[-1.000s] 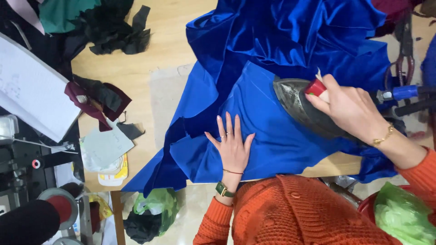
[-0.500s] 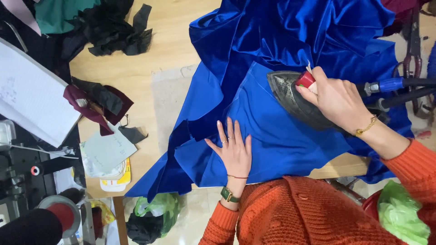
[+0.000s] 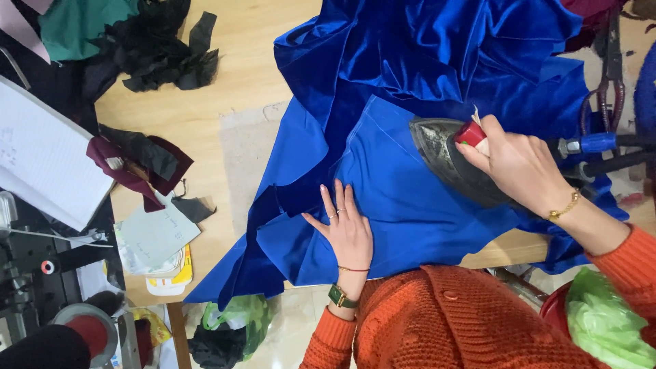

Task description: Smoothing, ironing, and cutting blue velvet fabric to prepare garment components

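Since the earlier frames the iron [image 3: 447,160] has slid a little leftward over the blue velvet fabric [image 3: 403,205], and the right hand [image 3: 519,167] has gone with it; the left hand [image 3: 348,229] has shifted only slightly and remains flat on the cloth, fingers spread and pointing away from the body, gripping nothing; the right hand is wrapped around the iron's handle, whose red end [image 3: 470,133] shows by the thumb; the fabric covers the right half of the wooden table [image 3: 232,89], smooth under the hands and bunched in folds farther back; the handle itself is mostly hidden under the fingers, so its shape cannot be made out; the iron's rear and its blue-tipped cords [image 3: 594,143] run off toward the right edge; scissors [image 3: 610,68] lie partly cut off at the upper right; at the left lie black fabric scraps [image 3: 160,51], a maroon piece [image 3: 123,171] and a white notebook [image 3: 44,160], the last cut by the frame; the green plastic bag [image 3: 605,324] at lower right is only partly in view
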